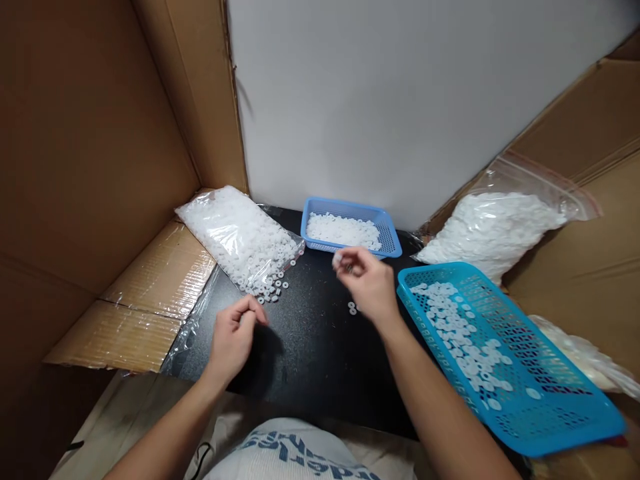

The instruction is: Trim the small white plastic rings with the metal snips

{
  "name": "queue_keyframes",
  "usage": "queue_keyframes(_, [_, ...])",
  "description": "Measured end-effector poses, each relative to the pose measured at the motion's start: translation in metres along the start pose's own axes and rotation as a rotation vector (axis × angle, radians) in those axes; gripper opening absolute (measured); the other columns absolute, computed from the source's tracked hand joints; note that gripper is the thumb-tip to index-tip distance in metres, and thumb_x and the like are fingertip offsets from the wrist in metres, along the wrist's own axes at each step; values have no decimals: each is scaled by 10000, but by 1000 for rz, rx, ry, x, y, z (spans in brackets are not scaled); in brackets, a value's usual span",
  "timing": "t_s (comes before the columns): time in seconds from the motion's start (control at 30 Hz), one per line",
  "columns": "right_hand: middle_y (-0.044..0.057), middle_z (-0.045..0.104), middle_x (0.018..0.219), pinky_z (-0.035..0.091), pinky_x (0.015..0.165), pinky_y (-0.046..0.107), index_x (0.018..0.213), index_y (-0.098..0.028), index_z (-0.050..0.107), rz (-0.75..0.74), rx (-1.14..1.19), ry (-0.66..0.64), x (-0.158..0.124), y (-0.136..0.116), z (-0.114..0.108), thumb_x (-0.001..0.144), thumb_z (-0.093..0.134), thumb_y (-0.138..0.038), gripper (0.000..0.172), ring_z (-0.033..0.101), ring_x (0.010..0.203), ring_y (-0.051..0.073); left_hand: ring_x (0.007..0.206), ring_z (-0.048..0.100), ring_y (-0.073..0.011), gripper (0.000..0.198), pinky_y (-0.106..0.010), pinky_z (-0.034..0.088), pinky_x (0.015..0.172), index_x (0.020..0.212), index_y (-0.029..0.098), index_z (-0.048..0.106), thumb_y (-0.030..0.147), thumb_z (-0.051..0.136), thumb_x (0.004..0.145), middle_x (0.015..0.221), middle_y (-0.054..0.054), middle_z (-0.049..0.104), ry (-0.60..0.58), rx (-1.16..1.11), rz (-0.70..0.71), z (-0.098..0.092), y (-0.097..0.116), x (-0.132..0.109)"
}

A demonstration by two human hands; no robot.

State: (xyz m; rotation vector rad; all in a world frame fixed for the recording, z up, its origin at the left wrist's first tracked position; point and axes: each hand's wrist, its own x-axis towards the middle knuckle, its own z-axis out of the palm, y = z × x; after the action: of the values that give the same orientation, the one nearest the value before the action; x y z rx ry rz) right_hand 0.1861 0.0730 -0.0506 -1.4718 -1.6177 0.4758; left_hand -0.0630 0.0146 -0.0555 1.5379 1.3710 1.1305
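My right hand [369, 280] is raised over the black table, its thumb and forefinger pinching a small white plastic ring [337, 259] in front of the small blue basket [393, 241]. That basket holds many small white pieces. My left hand [234, 333] is closed, fingers curled, low over the tabletop; whatever is in them is hidden. Just beyond it, loose white rings [273, 291] spill from the mouth of a clear plastic bag [237, 230] full of them. A few more rings [353, 308] lie on the table beside my right hand.
At the right stands a larger turquoise basket [565, 433] with white rings inside. Behind it leans a zip bag [493, 223] of white material. Cardboard walls [95, 120] rise on both sides, and a white panel [380, 100] closes the back. Another plastic bag [583, 353] lies far right.
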Motion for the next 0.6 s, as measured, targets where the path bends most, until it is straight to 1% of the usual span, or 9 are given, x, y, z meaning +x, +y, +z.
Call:
queue_keyframes(0.07, [99,747,905,547,761,383,992,-195,728,92,-94,115,41,29,-6,868,626,-256,172,687,827,260,635,645,-213,344,-326,496,664,674,224,638,309,430,934,606,-19,681,-1,79,-3,-12,-12,1])
queue_keyframes(0.13, [111,739,936,531,827,422,971,-203,735,145,-164,158,73,50,-10,867,643,-236,143,687,927,296,696,672,-233,304,-342,499,708,753,222,691,348,493,947,687,-30,734,10,173,3,-19,-21,0])
queue_keyframes(0.2, [108,730,988,532,873,435,977,-200,736,144,-198,144,87,59,-8,895,678,-266,120,681,959,278,804,686,-260,216,-366,504,779,813,227,719,345,578,927,807,-49,761,36,259,23,-20,-29,-2])
queue_keyframes(0.23, [102,723,1045,538,892,437,1022,-189,728,125,-203,128,87,60,-4,918,690,-297,155,677,975,259,847,684,-271,176,-378,505,809,840,230,726,330,603,917,848,-56,757,46,292,37,-20,-32,-3])
queue_keyframes(0.33, [98,703,1158,557,903,440,1158,-172,710,12,-169,38,65,51,21,963,672,-325,251,681,1016,242,884,669,-276,91,-396,509,838,900,239,722,272,637,900,886,-53,714,43,362,73,-14,-44,0])
queue_keyframes(0.37, [120,717,1119,564,885,428,1124,-176,746,-42,-142,-22,52,46,32,959,655,-288,219,692,1000,256,885,662,-275,68,-394,509,835,905,240,713,253,647,897,892,-51,698,36,381,82,-12,-47,2])
queue_keyframes(0.43, [86,748,991,585,815,373,1038,-221,791,-155,-80,-204,27,36,56,937,673,-254,159,720,923,242,896,643,-278,28,-390,505,826,898,240,691,227,667,891,899,-52,671,24,418,98,-7,-54,8])
queue_keyframes(0.5, [51,763,959,588,765,324,985,-248,796,-233,-38,-354,6,29,76,912,716,-226,111,734,882,213,902,624,-286,28,-391,498,816,875,238,669,219,677,894,892,-55,651,12,448,111,-3,-58,13])
queue_keyframes(0.6, [40,762,1017,595,813,342,993,-212,755,-270,-25,-449,-10,26,92,959,703,-243,70,726,902,187,886,614,-287,73,-389,492,797,834,234,646,205,667,898,868,-55,643,-1,466,126,-3,-61,16])
